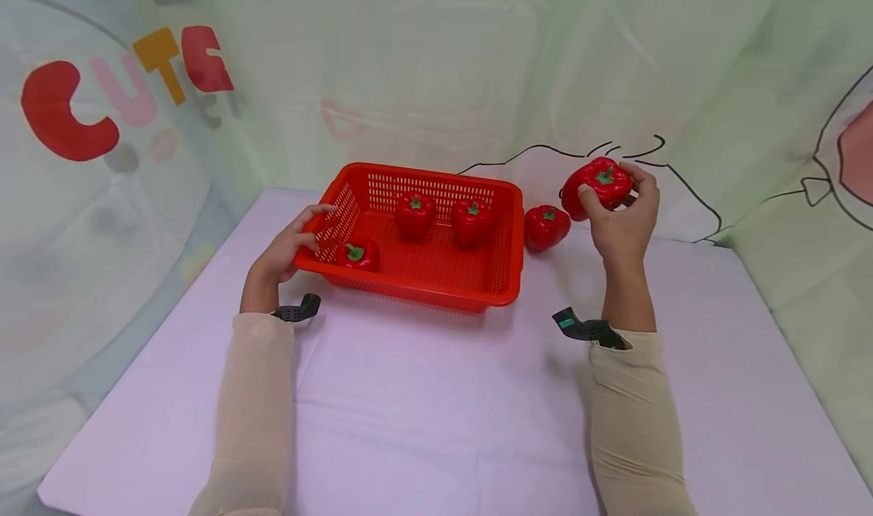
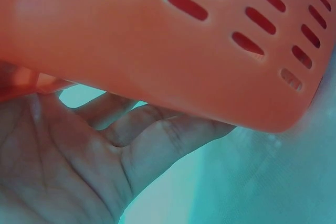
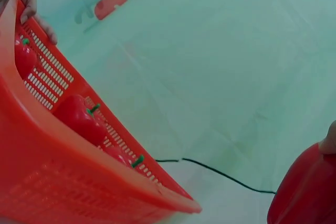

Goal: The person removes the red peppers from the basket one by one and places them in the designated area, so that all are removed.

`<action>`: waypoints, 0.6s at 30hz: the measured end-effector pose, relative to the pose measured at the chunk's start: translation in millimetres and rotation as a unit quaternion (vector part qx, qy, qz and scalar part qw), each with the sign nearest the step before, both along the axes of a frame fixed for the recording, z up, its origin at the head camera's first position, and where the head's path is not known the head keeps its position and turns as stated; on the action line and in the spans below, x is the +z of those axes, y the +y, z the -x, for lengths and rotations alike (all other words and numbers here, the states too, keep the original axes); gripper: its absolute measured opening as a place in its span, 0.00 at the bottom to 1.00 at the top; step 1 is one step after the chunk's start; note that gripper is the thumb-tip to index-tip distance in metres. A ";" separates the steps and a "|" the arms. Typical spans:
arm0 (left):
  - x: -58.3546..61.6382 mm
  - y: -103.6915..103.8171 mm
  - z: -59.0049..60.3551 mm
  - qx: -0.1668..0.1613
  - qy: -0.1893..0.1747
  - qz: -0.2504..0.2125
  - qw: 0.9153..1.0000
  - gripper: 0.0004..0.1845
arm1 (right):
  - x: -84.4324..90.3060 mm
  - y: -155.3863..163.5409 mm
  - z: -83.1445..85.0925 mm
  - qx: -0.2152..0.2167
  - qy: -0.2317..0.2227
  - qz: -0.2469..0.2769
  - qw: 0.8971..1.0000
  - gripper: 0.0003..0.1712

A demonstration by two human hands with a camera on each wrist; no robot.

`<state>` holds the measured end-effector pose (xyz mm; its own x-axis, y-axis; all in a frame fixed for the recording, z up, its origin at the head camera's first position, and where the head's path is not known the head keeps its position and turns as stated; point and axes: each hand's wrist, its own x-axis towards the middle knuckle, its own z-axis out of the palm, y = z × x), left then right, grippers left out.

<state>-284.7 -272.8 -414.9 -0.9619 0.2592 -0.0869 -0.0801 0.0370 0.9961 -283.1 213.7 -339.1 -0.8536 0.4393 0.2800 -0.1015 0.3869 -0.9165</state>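
In the head view my left hand (image 1: 281,252) grips the left end of a red plastic basket (image 1: 409,292) with slotted walls. The left wrist view has its fingers (image 2: 157,140) partly hidden behind the basket wall (image 2: 131,51). Inside the basket, one red bell pepper (image 1: 361,255) sits at the near left, with two more, a middle pepper (image 1: 413,220) and a right-hand pepper (image 1: 469,228), farther back. To the basket's right, my right hand (image 1: 626,224) holds up another bell pepper (image 1: 583,182) between thumb and fingers. The right wrist view catches part of that held pepper (image 3: 307,190).
Close beside the basket's right end, a further bell pepper (image 1: 546,232) rests on the white-covered table (image 1: 436,410). A printed cloth backdrop (image 1: 423,69) hangs behind and around the table. Dark wrist mounts (image 1: 586,329) jut inward from both sleeves.
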 end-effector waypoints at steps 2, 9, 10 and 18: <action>0.2 0.6 -0.2 0.000 0.000 -0.004 1.000 0.39 | -3.1 6.0 1.7 -0.019 -0.016 0.004 1.000 0.42; 1.5 0.9 -1.0 -0.003 -0.001 -0.007 1.000 0.38 | -19.1 27.0 11.6 -0.054 -0.036 0.048 0.997 0.45; 1.7 0.7 -1.0 -0.004 -0.001 -0.006 1.000 0.38 | -21.8 29.2 13.4 -0.057 -0.040 0.055 0.996 0.45; 0.9 0.1 -0.2 0.001 -0.002 -0.004 1.000 0.39 | -46.2 39.6 24.6 -0.076 -0.069 0.062 0.993 0.45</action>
